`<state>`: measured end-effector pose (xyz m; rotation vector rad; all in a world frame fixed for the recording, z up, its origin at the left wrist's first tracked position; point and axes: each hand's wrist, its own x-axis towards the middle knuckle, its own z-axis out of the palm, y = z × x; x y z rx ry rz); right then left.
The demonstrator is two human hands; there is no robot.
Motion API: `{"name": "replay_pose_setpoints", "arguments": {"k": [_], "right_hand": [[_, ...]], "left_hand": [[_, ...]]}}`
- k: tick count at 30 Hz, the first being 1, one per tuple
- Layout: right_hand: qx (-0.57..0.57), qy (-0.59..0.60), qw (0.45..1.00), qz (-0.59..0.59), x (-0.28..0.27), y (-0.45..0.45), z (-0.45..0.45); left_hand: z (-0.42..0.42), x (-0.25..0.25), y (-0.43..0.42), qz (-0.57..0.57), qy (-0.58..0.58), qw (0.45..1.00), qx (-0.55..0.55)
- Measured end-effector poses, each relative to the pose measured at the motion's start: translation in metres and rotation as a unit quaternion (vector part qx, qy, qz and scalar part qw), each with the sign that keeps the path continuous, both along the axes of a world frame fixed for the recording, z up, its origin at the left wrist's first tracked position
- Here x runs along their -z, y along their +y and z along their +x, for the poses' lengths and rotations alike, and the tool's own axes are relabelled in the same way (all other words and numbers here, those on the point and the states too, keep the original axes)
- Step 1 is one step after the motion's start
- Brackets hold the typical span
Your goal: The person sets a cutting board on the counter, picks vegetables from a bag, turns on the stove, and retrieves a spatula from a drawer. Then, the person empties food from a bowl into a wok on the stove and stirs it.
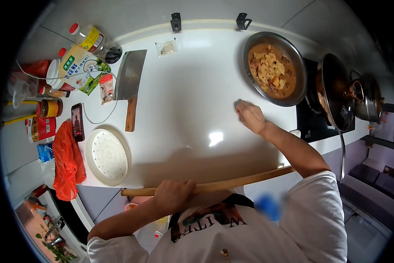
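Note:
My left hand [174, 193] is closed over the edge of a long wooden board [232, 180], which stands nearly edge-on along the front of the white counter [184, 109], against my body. Farther forward, my right hand [251, 116] rests on the counter with its fingers curled. A small dark patch shows at its fingertips; what it holds, if anything, is hidden. Just beyond that hand sits a large metal bowl [297, 98] of reddish-brown liquid with pale cut pieces [269, 68].
A cleaver [131, 76], a white perforated tray [108, 156], a phone [77, 122], a red plastic bag [69, 162], bottles and food packets line the left side. A small packet [166, 47] lies at the back. On the right are a black cooktop [313, 131], a lidded pan [337, 92] and a pot [370, 101].

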<state>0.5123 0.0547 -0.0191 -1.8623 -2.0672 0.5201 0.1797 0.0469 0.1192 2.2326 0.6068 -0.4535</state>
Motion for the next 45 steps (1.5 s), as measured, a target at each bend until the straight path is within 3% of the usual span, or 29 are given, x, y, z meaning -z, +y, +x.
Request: {"name": "replay_pose_setpoints", "arguments": {"k": [3,5,7,9,12,16,20,21,25,30,32,39,41,42,43,44,45], "right_hand": [[-0.008,-0.036,0.998,-0.057,-0.015,0.000,0.004],[0.035,0.057,0.980,-0.185,-0.056,-0.003,0.006],[0.074,0.166,0.971,-0.154,-0.098,-0.015,0.010],[0.182,0.298,0.931,-0.106,-0.142,-0.031,0.009],[0.284,0.317,0.905,0.021,-0.163,-0.067,0.022],[0.419,0.378,0.821,0.085,-0.145,-0.113,0.029],[0.496,0.373,0.778,0.098,-0.102,-0.157,0.022],[0.499,0.354,0.785,0.098,-0.090,-0.171,0.024],[0.615,0.388,0.678,0.105,-0.046,-0.219,0.025],[0.692,0.303,0.650,0.090,-0.013,-0.271,0.021],[0.685,0.286,0.660,0.110,-0.009,-0.273,0.025],[0.588,0.370,0.713,0.094,-0.021,-0.225,0.060],[0.562,0.307,0.765,0.075,0.002,-0.229,0.077],[0.532,0.206,0.816,0.092,0.010,-0.232,0.079],[0.495,0.105,0.856,0.107,0.009,-0.229,0.077],[0.497,0.106,0.855,0.108,0.008,-0.228,0.073],[0.477,-0.006,0.875,0.082,-0.003,-0.224,0.063]], "left_hand": [[0.001,0.002,0.003,-0.005,0.020,1.000,0.011],[0.002,0.009,0.006,-0.004,0.013,1.000,0.005],[0.004,0.016,0.015,0.014,-0.040,0.999,-0.011],[0.014,0.016,0.033,-0.015,-0.001,1.000,-0.005],[0.022,0.025,0.055,-0.048,0.042,0.998,0.005],[0.027,0.040,0.066,-0.068,0.032,0.997,-0.008],[0.037,0.051,0.084,-0.045,0.041,0.998,0.012],[0.038,0.063,0.088,-0.084,0.049,0.995,-0.015],[0.039,0.090,0.098,-0.163,0.010,0.984,-0.075],[0.040,0.104,0.094,-0.125,-0.010,0.987,-0.098],[0.039,0.103,0.093,-0.063,-0.019,0.993,-0.093],[0.041,0.109,0.085,-0.100,-0.019,0.982,-0.160],[0.042,0.112,0.084,-0.117,0.001,0.970,-0.211],[0.039,0.117,0.082,-0.116,-0.001,0.971,-0.207],[0.035,0.122,0.079,-0.023,-0.036,0.983,-0.178],[0.031,0.127,0.078,0.070,-0.068,0.984,-0.148],[0.032,0.123,0.077,0.070,-0.067,0.984,-0.148]]}}
